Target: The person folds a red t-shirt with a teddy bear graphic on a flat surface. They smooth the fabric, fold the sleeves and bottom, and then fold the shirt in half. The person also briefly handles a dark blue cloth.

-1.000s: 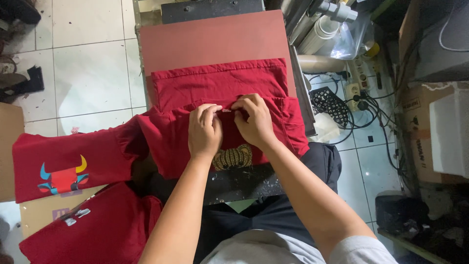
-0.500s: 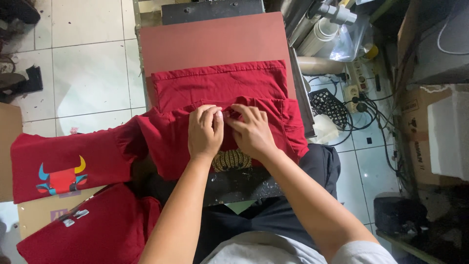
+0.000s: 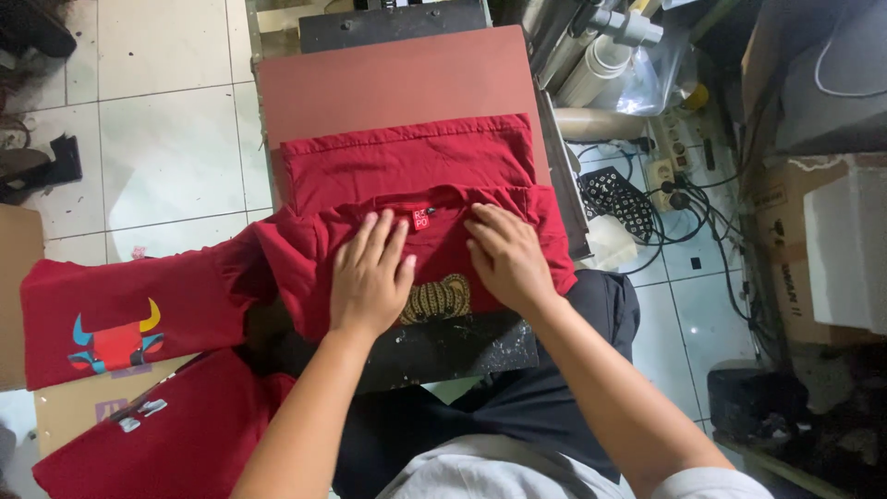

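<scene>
Here, both hands lie flat, fingers spread, on a red shirt [image 3: 407, 185] draped over the press platen [image 3: 388, 83]: left hand [image 3: 371, 277] near the neck label [image 3: 420, 218], right hand [image 3: 506, 259] just beside it. Smoothing it well likely means even outward pressure, keeping the collar centred.

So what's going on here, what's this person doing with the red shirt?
A person is pressing both palms flat on a red shirt laid over a reddish press plate. The left hand and right hand lie side by side just below the collar label, above a gold print. To the left, another red shirt with a bull print lies flat, with more red cloth below it.
</scene>
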